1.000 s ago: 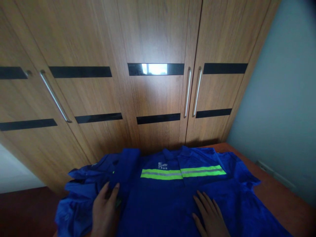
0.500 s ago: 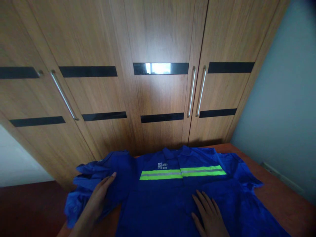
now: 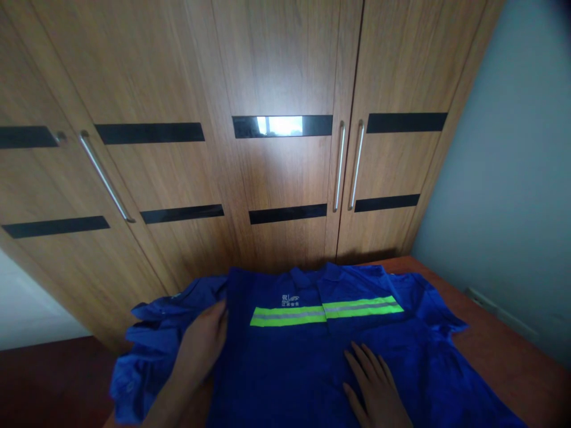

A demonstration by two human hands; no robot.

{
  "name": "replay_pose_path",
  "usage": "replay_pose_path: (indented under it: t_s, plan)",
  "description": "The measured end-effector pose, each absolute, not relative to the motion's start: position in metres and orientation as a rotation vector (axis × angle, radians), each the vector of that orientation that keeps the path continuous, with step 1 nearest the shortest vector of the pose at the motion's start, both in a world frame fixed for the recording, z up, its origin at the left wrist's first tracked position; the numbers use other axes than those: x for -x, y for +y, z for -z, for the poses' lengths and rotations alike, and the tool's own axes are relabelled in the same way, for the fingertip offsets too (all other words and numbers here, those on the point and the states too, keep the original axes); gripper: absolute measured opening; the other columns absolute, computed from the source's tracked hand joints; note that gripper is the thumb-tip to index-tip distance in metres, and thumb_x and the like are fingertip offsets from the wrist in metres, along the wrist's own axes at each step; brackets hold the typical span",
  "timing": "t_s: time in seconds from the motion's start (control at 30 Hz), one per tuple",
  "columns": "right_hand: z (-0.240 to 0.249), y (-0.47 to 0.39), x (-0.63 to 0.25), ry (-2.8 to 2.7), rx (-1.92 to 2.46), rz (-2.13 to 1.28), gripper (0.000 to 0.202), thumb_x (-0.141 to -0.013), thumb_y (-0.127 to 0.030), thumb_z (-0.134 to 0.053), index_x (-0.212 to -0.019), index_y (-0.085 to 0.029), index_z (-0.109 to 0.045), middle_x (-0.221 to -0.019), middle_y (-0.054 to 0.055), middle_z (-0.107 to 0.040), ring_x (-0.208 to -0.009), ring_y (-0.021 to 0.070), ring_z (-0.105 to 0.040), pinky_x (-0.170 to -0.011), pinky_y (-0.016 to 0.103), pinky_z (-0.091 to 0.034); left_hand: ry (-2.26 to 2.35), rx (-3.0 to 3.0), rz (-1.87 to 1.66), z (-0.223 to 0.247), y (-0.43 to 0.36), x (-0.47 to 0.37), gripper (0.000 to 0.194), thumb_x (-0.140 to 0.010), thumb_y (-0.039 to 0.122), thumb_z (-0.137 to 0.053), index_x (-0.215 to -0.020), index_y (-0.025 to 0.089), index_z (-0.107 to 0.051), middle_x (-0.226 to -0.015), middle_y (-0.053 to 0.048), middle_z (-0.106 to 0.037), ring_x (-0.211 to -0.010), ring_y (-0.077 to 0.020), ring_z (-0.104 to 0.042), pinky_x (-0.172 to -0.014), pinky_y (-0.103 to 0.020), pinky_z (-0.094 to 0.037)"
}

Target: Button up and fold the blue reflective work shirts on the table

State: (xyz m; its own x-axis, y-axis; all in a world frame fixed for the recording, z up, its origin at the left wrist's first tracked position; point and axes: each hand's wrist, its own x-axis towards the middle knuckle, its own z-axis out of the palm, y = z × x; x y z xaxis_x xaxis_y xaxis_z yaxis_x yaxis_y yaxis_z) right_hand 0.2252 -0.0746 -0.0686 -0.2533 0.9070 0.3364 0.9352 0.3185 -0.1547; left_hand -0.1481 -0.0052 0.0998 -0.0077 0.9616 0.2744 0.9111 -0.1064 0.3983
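Note:
A blue work shirt (image 3: 276, 368) with a collar and a yellow-green reflective stripe (image 3: 289, 315) across the chest lies spread before me, face up. My left hand (image 3: 203, 339) is closed on the edge of its sleeve at the left side, and that sleeve is raised toward the shirt's body. The fingertips are partly hidden behind the cloth. Flat on the lower front of the shirt rests my right hand (image 3: 377, 386), fingers apart. Just left of my left hand is a crumpled heap of blue clothing (image 3: 145, 345).
The shirt lies on a reddish-brown table (image 3: 499, 351). Directly behind stands a wooden wardrobe (image 3: 285, 172) with black strips and metal handles (image 3: 339, 166). A pale wall (image 3: 504, 196) bounds the right side, and dark red floor (image 3: 49, 380) shows at the lower left.
My left hand has gone from lying on the sleeve to gripping its edge, lifting it and moving right. My right hand stays on the shirt. The view has shifted slightly.

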Motion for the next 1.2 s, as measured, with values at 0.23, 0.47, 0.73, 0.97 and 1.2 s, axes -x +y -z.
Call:
replay_pose_path:
  t_s: [0.23,0.47,0.73,0.97,1.2]
  plan:
    - [0.067,-0.074,-0.225,-2.225,1.603,0.115,0.051,-0.092,-0.05,-0.044,-0.137,-0.026,-0.049,-0.142,0.007,-0.047,-0.128,0.0344,-0.046,-0.098,0.057,-0.043,1.933,-2.612,-0.199,-0.003,-0.059,0.084,0.052,-0.086,0.03,-0.048,-0.138,0.029,-0.046,-0.146,-0.008,-0.044,-0.132,-0.0329,-0.043,-0.104,-0.057,-0.038]
    - [0.063,-0.073,-0.225,-2.232,1.593,0.091,0.05,-0.092,-0.049,-0.045,-0.138,-0.029,-0.048,-0.144,0.007,-0.045,-0.129,0.0344,-0.045,-0.099,0.057,-0.043,1.985,-2.86,-0.397,0.036,-0.061,0.105,0.063,-0.088,0.051,-0.046,-0.146,0.032,-0.029,-0.15,-0.01,-0.038,-0.133,-0.0302,-0.042,-0.101,-0.05,-0.042]
    - [0.053,-0.082,-0.23,-2.228,1.501,-0.164,0.052,-0.088,-0.049,-0.051,-0.136,-0.027,-0.051,-0.141,0.009,-0.049,-0.127,0.0334,-0.048,-0.101,0.054,-0.044,1.988,-2.978,-0.446,0.054,-0.069,0.116,0.066,-0.086,0.056,-0.046,-0.146,0.033,-0.029,-0.146,-0.009,-0.045,-0.13,-0.0295,-0.046,-0.099,-0.048,-0.04]
    - [0.027,0.004,-0.362,-1.619,1.81,-0.259,0.048,-0.09,-0.053,-0.037,-0.113,-0.021,-0.063,-0.106,0.009,-0.072,-0.096,0.0256,-0.068,-0.081,0.034,-0.055,1.977,-3.014,-0.471,0.053,-0.07,0.117,0.065,-0.086,0.056,-0.047,-0.145,0.033,-0.033,-0.146,-0.007,-0.045,-0.131,-0.0282,-0.045,-0.101,-0.045,-0.038]
    - [0.022,0.09,-0.469,-1.48,2.235,0.004,0.069,-0.082,-0.06,-0.042,-0.103,0.0,-0.067,-0.092,0.031,-0.068,-0.086,0.0396,-0.068,-0.071,0.047,-0.052,1.971,-2.983,-0.477,0.049,-0.072,0.116,0.064,-0.086,0.054,-0.048,-0.145,0.033,-0.032,-0.146,-0.005,-0.046,-0.13,-0.0286,-0.045,-0.101,-0.045,-0.038]
